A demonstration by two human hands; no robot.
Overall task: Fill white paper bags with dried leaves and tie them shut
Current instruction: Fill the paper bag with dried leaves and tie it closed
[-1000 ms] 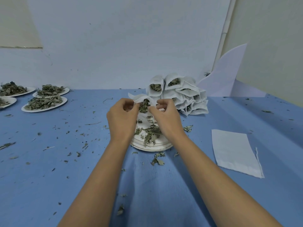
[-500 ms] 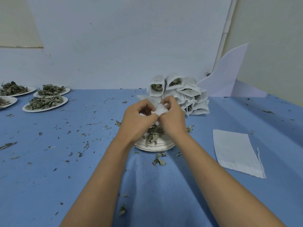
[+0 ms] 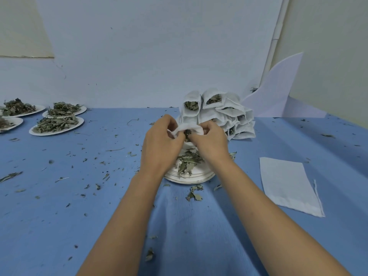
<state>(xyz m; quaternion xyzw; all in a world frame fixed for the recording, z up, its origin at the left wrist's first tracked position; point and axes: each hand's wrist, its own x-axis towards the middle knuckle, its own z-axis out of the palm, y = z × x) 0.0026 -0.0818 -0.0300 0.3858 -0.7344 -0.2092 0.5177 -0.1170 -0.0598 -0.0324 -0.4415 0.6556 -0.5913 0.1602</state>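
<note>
- A person's left hand (image 3: 161, 145) and right hand (image 3: 212, 145) pinch the mouth of a white paper bag (image 3: 188, 128) between curled fingers, dark leaves showing in the opening.
- Below the grip, dried leaves (image 3: 188, 163) lie on a white plate (image 3: 189, 178).
- Just behind it, a pile of filled bags (image 3: 225, 116); well to its right, a flat empty bag (image 3: 286, 182).
</note>
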